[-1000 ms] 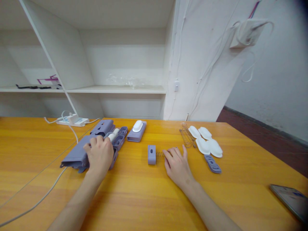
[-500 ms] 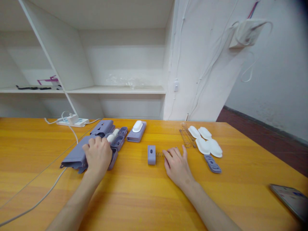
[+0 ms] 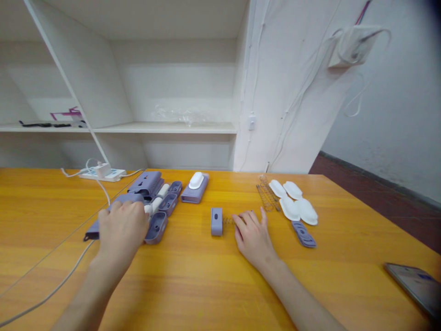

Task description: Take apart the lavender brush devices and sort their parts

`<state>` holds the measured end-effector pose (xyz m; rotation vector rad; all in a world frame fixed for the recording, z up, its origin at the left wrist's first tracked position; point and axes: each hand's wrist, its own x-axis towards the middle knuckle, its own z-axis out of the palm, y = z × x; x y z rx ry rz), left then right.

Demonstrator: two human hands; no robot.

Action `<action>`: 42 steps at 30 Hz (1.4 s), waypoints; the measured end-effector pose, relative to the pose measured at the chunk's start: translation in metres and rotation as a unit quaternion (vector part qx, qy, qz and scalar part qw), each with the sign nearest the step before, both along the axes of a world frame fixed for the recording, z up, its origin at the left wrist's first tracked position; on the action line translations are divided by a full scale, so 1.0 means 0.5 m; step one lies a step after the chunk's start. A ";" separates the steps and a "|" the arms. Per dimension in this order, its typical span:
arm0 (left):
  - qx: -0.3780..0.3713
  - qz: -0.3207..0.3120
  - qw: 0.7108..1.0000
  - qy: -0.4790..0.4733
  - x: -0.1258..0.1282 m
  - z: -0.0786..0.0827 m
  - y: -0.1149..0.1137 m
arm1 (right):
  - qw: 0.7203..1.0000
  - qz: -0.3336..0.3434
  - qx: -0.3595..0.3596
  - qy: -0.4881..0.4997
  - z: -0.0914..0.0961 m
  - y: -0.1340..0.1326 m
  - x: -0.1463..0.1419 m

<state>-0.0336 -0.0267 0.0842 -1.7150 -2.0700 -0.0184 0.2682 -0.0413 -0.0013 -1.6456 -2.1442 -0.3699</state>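
Note:
My left hand [image 3: 121,228] lies curled over a flat purple plastic housing [image 3: 92,227] at the left of the wooden table [image 3: 206,276]; what its fingers grip is hidden. Beside it sit several small purple shells [image 3: 156,226] and white rollers [image 3: 162,189]. My right hand [image 3: 253,234] rests flat on the table, fingers spread, fingertips touching a small metal spring [image 3: 228,221] that pokes out of a purple block [image 3: 216,221].
A purple base with a white cap [image 3: 195,186] stands behind. Several white oval caps [image 3: 294,202], loose springs [image 3: 266,193] and a purple ribbed piece [image 3: 303,233] lie right. A power strip [image 3: 99,174] with cables is at the back left, a phone [image 3: 415,284] at the right edge.
My left hand has slid left and towards me along the flat purple housing, uncovering the purple shell beside it. My right hand has stayed put.

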 end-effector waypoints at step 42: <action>-0.054 -0.459 0.868 -0.182 0.239 -0.156 -0.049 | 1.000 0.002 -0.005 -0.005 -0.003 0.003 0.000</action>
